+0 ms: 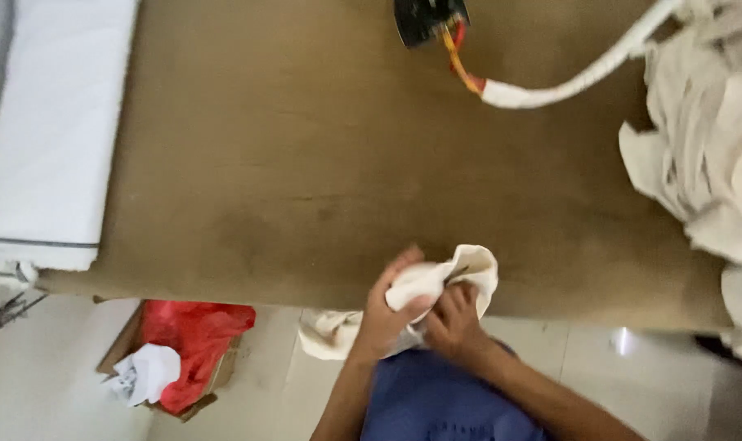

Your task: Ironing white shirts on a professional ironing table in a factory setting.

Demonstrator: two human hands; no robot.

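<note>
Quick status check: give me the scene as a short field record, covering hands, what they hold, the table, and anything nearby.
left hand: grips the cream cloth at the table's near edge
right hand: grips the same cloth from below
table: brown padded surface
far edge: black iron with a white cord
right side: heap of cream cloths
left side: folded white fabric
floor: cardboard box with a red bag and white paper

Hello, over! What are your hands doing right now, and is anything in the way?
Left hand and right hand both gripping small cream cloth piece at brown table's edge. Heap of cream cloth and white-wrapped cord lie apart.
</note>
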